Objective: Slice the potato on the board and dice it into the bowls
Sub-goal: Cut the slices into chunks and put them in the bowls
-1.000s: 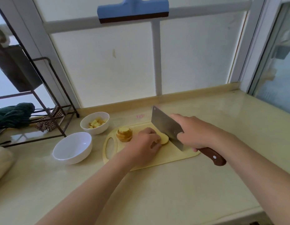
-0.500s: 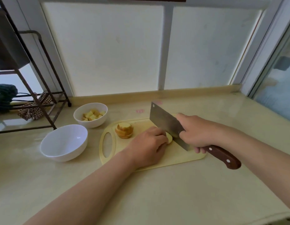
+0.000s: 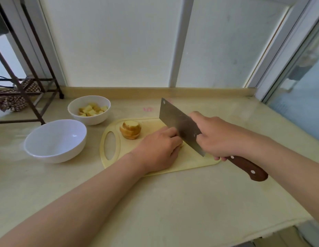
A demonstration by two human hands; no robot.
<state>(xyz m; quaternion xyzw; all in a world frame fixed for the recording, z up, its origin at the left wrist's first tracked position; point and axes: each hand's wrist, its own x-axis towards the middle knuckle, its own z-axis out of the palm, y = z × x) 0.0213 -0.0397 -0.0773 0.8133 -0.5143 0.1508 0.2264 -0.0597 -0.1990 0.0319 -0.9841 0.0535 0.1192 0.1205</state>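
A pale yellow cutting board (image 3: 190, 159) lies on the counter. A stack of potato slices (image 3: 130, 129) stands near its handle hole. My left hand (image 3: 159, 148) curls over a potato slice on the board, which it almost hides. My right hand (image 3: 221, 136) grips a cleaver (image 3: 178, 123) by its brown handle, the blade right against my left fingers. A white bowl with potato cubes (image 3: 89, 109) stands behind the board at the left. A larger white bowl (image 3: 55, 139) with nothing in it stands left of the board.
A dark metal rack (image 3: 24, 72) with a patterned cloth (image 3: 10, 100) stands at the back left. Window panes rise behind the counter, whose front edge runs at the lower right.
The view has tilted downward. The cleaver has shifted left, closer to my left fingers, covering more of the slice. My left hand stays on the slice.
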